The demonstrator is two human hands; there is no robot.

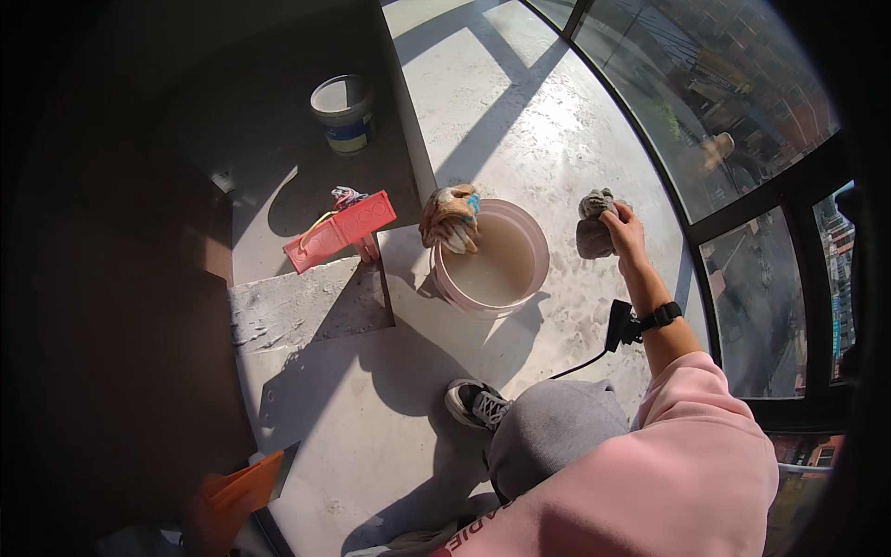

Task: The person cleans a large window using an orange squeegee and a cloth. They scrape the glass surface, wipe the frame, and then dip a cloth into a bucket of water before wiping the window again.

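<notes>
My right hand (626, 230) is closed around a bunched grey rag (595, 226), low over the whitish ledge beside the window. To its left stands a pale pinkish bucket (534, 223) of cloudy water. A dirty brown-and-white work glove (453, 219) hangs over the bucket's left rim. My right arm reaches out in a pink sleeve, with a black strap and a small black device (624, 325) on a cable at the wrist. My left hand does not show.
A red plastic stool (342, 230) with a tangled bundle (347, 198) on it stands left of the bucket. Farther back is a white-and-blue pail (343, 113). Dark-framed windows (687, 218) line the right. My shoe (475, 405) rests on the surface near the bucket. Something orange (237, 492) sits lower left.
</notes>
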